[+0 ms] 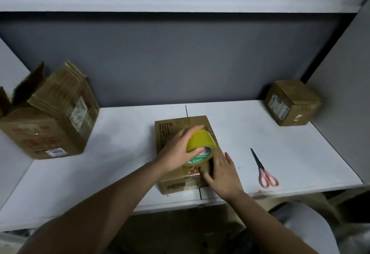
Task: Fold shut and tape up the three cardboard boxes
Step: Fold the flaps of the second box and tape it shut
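Three boxes sit on the white table (120, 173): a closed middle box (176, 131) at the centre, a big box (48, 125) at 9 o'clock with its flaps up, and a small box (292, 102) at 2 o'clock, closed. One tape roll (202, 146), yellow, stands on the middle box; the left hand (178, 151) grips it with curled fingers. The right hand (224, 171) presses flat, fingers straight, on the box's near right edge. One pair of scissors (264, 169) lies at 3 o'clock, apart from everything.
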Tool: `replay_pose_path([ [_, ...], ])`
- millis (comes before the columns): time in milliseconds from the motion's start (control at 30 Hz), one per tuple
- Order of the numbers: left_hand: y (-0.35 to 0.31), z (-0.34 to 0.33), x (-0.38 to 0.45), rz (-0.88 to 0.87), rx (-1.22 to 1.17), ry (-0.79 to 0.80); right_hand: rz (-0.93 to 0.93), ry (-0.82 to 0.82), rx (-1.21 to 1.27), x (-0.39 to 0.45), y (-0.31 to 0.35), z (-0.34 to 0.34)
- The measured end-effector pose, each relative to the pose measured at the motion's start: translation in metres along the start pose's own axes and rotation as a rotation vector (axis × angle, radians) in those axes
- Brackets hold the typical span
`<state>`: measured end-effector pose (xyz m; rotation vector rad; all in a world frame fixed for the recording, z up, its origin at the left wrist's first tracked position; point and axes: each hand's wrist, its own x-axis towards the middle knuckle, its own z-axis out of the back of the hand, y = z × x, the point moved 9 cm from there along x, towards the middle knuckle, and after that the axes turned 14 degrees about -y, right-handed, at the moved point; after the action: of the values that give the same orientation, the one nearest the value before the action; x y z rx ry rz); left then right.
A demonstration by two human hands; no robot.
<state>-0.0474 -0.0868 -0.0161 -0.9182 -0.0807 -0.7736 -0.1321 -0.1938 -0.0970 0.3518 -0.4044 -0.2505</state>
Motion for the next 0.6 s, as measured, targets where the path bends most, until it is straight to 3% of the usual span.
replay_pose_path([
  [133, 0.009, 0.004, -0.015, 0.056, -0.080, 0.045, -0.012, 0.042, -0.021, -0.001, -0.005, -0.005],
  [333, 0.010, 0.045, -0.005, -0.179, 0.375, 0.146, 0.024, 0.104, -0.096, 0.000, -0.006, -0.006],
  [467, 0.038, 0.073, -0.021, -0.159, 0.477, 0.314, 0.054, 0.128, -0.131, -0.002, 0.000, -0.008],
  [600, 0.045, 0.075, -0.026, -0.203, 0.519, 0.328, 0.055, 0.143, -0.158, 0.000, 0.001, -0.011],
])
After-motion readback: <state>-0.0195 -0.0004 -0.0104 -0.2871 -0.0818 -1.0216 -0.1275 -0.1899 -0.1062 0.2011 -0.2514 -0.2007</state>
